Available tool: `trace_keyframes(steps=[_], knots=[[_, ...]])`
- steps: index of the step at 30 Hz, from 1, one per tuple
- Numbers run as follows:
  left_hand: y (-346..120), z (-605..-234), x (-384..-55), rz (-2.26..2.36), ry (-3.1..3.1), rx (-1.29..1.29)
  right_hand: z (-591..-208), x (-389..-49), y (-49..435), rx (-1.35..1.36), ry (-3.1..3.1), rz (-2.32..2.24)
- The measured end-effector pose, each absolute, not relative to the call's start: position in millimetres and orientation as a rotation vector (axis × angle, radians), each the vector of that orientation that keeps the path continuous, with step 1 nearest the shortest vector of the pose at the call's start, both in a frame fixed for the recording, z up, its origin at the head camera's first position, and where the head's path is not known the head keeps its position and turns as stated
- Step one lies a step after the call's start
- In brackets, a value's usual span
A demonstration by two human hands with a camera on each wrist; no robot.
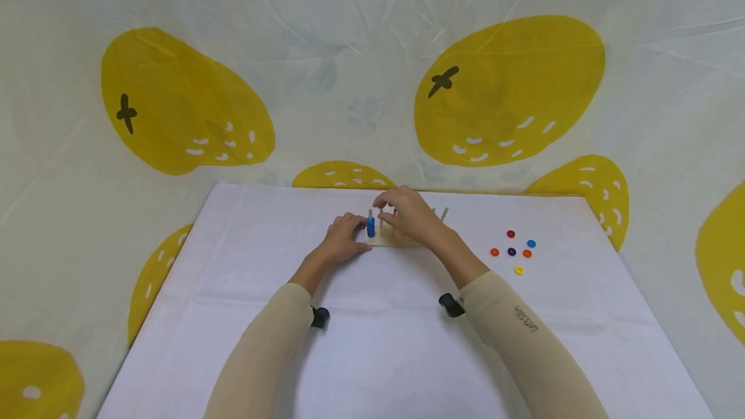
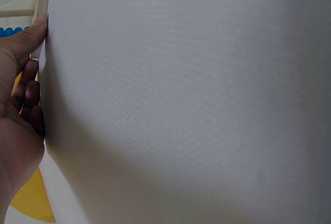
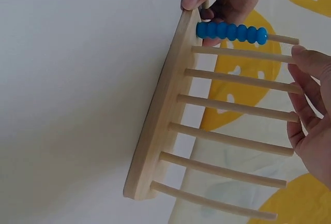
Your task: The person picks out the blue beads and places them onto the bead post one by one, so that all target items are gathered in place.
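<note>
A wooden peg stand has several upright pegs rising from a long base. Blue beads fill most of the end peg; the other pegs in the right wrist view are bare. My left hand grips the base at its left end, thumb on the front edge and fingers behind. My right hand is at the peg tops, its thumb by the tip of the peg beside the blue one. Its thumb and forefinger are apart, and no bead shows between them.
To the right on the white table lie loose ring beads: a yellow one, a dark purple one, a blue one and several red or orange ones. A patterned cloth hangs behind the table's far edge.
</note>
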State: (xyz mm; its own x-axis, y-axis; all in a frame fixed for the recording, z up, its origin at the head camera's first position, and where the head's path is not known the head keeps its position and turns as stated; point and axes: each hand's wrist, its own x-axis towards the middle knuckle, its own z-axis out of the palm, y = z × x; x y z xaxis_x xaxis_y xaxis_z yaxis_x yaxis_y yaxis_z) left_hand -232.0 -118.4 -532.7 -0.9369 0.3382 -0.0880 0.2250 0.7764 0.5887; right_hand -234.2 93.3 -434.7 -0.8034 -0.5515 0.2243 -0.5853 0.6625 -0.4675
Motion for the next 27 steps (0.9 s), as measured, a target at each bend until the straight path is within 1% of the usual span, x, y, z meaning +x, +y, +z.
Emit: trace_keyframes(steps=[7,12,21,27], knots=[[-117.8,-531.5,-232.0,0.876,2.777,0.439,-429.0,-226.1,112.8,0.949,-2.749,0.879],[-118.0,-530.8,-231.9,0.881,2.770,0.433,-426.4,-218.9,133.4,0.890,-2.700,0.920],[-118.3,-531.3,-232.3,0.891,2.775,0.452,-435.7,-204.2,172.8,0.768,-2.598,0.911],[-118.3,-532.8,-232.5,0.891,2.764,0.449,-445.0,-196.9,210.7,0.678,-2.624,0.874]])
